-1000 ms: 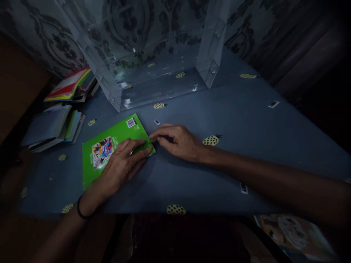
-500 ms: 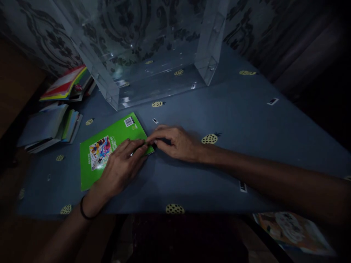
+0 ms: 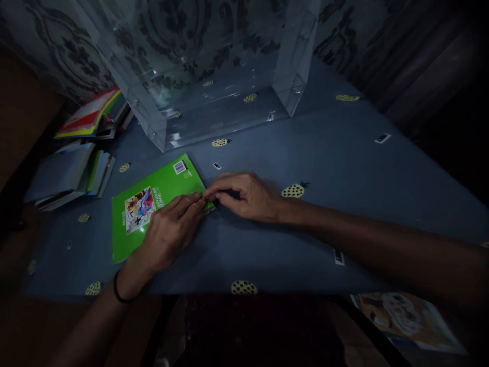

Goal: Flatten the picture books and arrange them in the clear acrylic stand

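Observation:
A green book (image 3: 126, 250) lies on the table with a barcode and a colourful picture showing on its cover. Across its lower right part rests my left hand (image 3: 173, 227), palm down, with the fingers stretched out flat. A dark band circles that wrist. My right hand (image 3: 246, 196) is at the book's right edge, thumb and bent forefinger closed around the corner there. Its fingertips meet those of my left hand, and they partly cover the book's edge.
A clear acrylic shelf (image 3: 151, 122) stands at the back of the table (image 3: 344, 168), whose blue cover has pineapple prints. To the left are two piles of books, a far pile (image 3: 86, 114) and a near pile (image 3: 64, 176). A colourful printed item (image 3: 405, 318) lies below the table's edge.
Both hands stay at the book's right edge with almost no movement. The whole view has shifted very slightly.

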`<state>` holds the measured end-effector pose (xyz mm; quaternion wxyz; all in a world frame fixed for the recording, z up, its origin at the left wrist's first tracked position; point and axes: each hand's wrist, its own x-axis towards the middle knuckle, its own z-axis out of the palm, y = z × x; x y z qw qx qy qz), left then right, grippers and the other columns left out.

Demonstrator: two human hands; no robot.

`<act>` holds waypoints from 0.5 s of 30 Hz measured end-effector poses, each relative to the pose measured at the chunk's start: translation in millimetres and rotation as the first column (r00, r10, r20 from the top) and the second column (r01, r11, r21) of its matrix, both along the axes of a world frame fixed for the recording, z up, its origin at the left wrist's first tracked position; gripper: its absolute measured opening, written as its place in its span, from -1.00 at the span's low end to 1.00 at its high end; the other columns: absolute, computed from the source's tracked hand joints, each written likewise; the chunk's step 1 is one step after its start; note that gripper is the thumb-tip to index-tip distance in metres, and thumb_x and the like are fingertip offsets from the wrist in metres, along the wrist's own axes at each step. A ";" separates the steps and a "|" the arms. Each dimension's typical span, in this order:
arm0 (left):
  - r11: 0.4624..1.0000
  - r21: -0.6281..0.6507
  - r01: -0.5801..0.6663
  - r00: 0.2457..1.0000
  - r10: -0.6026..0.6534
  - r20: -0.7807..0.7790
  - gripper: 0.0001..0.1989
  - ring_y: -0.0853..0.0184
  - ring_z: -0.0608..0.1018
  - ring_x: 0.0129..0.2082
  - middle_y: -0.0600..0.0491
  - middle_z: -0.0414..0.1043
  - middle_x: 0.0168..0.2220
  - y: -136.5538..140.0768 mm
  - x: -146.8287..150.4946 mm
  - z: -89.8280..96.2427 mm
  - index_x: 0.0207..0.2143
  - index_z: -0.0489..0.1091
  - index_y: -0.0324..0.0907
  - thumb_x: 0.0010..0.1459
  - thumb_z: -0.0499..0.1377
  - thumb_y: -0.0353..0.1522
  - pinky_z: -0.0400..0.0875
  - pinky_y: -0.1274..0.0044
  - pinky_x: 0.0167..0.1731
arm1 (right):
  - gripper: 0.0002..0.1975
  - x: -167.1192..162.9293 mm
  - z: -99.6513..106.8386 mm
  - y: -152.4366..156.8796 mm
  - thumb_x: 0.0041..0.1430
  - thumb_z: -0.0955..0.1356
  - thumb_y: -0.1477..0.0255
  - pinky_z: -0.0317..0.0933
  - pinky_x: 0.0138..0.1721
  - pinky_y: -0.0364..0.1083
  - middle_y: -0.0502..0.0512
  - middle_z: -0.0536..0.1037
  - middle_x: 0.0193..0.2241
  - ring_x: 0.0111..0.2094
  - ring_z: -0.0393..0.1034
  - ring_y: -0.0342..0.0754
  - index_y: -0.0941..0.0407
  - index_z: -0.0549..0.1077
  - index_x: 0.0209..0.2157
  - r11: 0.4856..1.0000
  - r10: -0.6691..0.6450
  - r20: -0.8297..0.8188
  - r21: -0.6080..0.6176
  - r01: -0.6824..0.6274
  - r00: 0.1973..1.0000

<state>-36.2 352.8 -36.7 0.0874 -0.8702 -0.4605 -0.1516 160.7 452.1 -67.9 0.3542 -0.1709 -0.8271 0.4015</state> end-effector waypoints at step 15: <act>0.941 -0.248 -0.230 0.967 0.249 0.045 -0.57 0.15 0.50 0.16 -0.08 0.46 0.17 -13.8 -58.4 10.9 0.17 0.39 -0.16 0.46 -0.08 -0.18 0.41 0.21 0.19 | -0.72 1.2 -1.1 -0.7 0.28 0.25 0.57 0.42 -0.23 -0.03 0.14 0.63 -0.29 -0.26 0.51 -0.05 0.16 0.59 -0.17 0.991 0.033 0.010 0.129 -0.034 0.999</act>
